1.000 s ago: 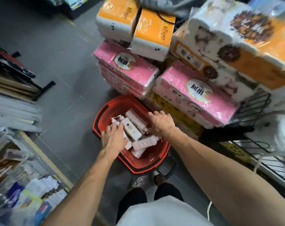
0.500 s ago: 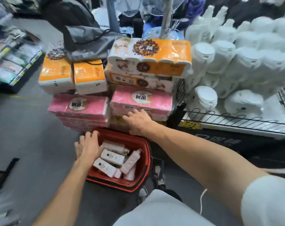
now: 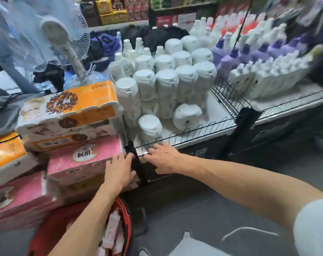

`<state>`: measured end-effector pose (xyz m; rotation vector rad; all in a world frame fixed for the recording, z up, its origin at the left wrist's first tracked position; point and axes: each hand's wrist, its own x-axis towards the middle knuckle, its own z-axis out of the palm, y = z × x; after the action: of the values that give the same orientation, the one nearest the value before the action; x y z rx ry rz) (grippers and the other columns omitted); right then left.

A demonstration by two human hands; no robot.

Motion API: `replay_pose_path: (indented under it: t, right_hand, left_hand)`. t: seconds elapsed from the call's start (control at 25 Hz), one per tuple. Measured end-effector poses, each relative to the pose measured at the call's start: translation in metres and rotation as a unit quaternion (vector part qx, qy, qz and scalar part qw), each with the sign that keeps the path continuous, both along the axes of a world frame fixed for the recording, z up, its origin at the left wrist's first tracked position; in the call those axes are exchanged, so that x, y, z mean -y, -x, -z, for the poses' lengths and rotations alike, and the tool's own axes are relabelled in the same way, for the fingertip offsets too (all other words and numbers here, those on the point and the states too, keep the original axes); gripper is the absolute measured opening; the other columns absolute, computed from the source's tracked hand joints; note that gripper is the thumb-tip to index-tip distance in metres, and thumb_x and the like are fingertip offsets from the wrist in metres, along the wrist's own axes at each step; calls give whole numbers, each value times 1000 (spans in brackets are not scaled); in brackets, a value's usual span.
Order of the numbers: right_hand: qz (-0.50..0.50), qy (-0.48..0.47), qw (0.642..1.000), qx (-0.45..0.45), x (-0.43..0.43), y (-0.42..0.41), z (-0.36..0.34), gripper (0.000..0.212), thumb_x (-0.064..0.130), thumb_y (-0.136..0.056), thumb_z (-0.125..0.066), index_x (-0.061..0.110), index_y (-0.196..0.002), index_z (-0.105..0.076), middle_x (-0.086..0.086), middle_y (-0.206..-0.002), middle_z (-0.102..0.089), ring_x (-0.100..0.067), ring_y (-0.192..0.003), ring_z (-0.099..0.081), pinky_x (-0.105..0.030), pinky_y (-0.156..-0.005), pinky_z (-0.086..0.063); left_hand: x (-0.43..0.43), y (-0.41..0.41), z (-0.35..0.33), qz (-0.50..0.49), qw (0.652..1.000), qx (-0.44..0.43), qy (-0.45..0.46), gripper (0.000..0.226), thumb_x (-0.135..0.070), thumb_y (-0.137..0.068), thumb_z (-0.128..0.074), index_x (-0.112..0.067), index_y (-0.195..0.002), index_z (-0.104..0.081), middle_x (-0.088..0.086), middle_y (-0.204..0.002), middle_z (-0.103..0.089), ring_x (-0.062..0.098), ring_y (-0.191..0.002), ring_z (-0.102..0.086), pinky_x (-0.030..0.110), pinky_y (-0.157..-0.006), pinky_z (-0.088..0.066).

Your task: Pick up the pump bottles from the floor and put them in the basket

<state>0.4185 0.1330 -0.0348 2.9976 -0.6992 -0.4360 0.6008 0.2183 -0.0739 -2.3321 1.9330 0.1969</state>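
Head view is showing the pale pink-and-white plastic pump bottles (image 3: 111,231) lying heaped inside the red plastic shopping basket (image 3: 127,217). They are well below and behind both sets of fingertips, at the bottom edge of the picture beside the left forearm. None is showing on the bare grey floor (image 3: 194,209) beneath the right forearm, so the picking-up is looking done or nearly done, though the floor outside the frame is hidden. The left hand (image 3: 120,169) is holding nothing: its fingers are lying straight and slightly spread, tips reaching the black shelf post (image 3: 141,172), with the pink plastic-wrapped tissue pack (image 3: 77,163) just to their left. The right hand (image 3: 164,159) is also empty, fingers spread wide, tips resting at the black wire rail (image 3: 175,136) of the shelf. White round-lidded plastic jars (image 3: 149,126) are standing just beyond those fingertips. Both hands seem to be bracing rather than reaching for a bottle.
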Motion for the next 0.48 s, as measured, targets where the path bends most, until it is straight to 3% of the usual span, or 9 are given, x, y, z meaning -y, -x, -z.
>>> replay_pose_path:
  t: [0.24, 0.48]
  right_hand:
    - [135, 5, 991, 1, 47, 171, -5, 52, 40, -87, -67, 18, -131, -49, -8, -128, -57, -30, -119, -51, -46, -91, -43]
    - [314, 27, 949, 5, 69, 334, -12, 60, 44, -89, -65, 17, -139, -45, -9, -128, -56, -32, -120, -50, -45, -91, -41]
  left_hand:
    - [118, 160, -3, 164, 986, -23, 18, 58, -48, -83, -67, -31, -134, -46, -1, -132, -51, 26, -122, -50, 44, -97, -43]
    - [204, 306, -14, 312, 948, -49, 29, 58, -45, -85, -66, -31, -137, -44, -1, -133, -49, 26, -124, -47, 44, -99, -42]
